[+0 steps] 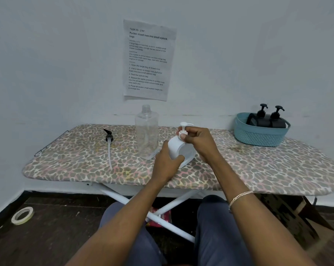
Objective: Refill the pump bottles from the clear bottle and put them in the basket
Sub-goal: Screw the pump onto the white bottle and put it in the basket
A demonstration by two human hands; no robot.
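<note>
The leopard-print surface (pixel 258 166) carries everything I am working with. At its far right end sits the blue basket (pixel 258 137), with two black pump bottles (pixel 266 121) already inside, so I judge that part done. Near the middle stands the clear bottle (pixel 147 135), upright with its cap off and little visible inside. Just beside it, to the right, is the white pump bottle (pixel 178 148), tilted low over the surface. My left hand (pixel 166 162) wraps its fingers round the bottle's body, and my right hand (pixel 198 143) pinches the neck collar under the pump head. I take this step to be turning the pump on the last bottle, though I cannot tell whether it is going on or coming off. Next I need a firm hold on the body while the collar turns, keeping the bottle clear of the clear one. A loose black pump (pixel 109 137) with its tube lies well to the left.
</note>
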